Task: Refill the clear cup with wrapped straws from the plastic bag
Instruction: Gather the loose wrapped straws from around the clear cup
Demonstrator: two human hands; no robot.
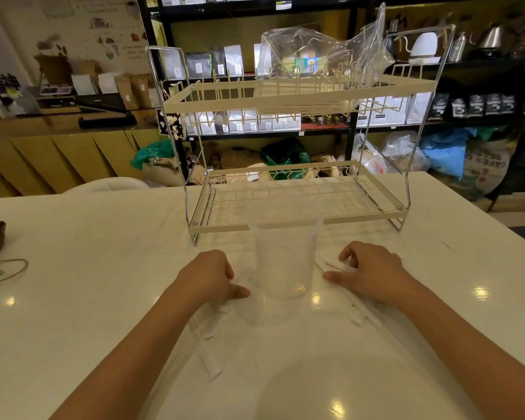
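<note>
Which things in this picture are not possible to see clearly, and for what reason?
- Head view: whether the clear cup holds any straws; it is blurred and see-through.
- Head view: the number of wrapped straws; white on a white table, partly under the left hand and right hand.
- Head view: what remains in the plastic bag on the rack; glare and shelves behind confuse it.

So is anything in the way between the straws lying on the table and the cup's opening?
Nothing visible is. The clear cup stands upright between the left hand and the right hand, its mouth open at the top. The wrapped straws lie flat on the table on both sides. The wire rack stands behind the cup, not over it.
</note>
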